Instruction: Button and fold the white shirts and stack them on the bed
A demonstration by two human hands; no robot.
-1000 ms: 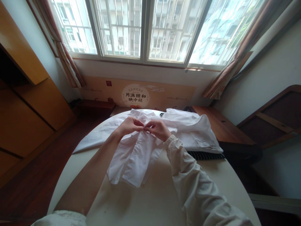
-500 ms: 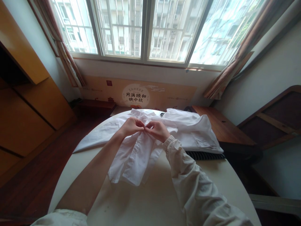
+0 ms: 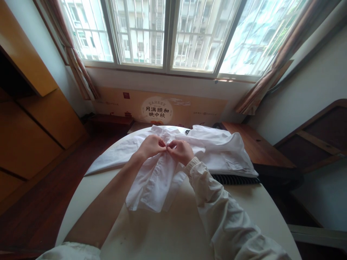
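A white shirt (image 3: pixel 151 184) lies on the round table, its front edges running toward me and its lower hem spread on the tabletop. Both hands meet over its upper part. My left hand (image 3: pixel 152 145) pinches the shirt's front with thumb and fingertips. Right beside it, my right hand (image 3: pixel 181 151) pinches the same spot, the fingertips of the two hands almost touching. Whether a button lies between the fingers is too small to tell. Part of the shirt is hidden under my hands.
The round cream table (image 3: pixel 162 234) has more white cloth (image 3: pixel 225 151) folded on its right side, over a black striped item (image 3: pixel 235 179). Behind stand a printed banner (image 3: pixel 116 104) and a barred window (image 3: pixel 141 36). A brown wooden desk (image 3: pixel 252 148) is at the right.
My hands stay pinched at the same place on the shirt. The right hand and wrist have shifted very slightly left; the shirt lies almost as before.
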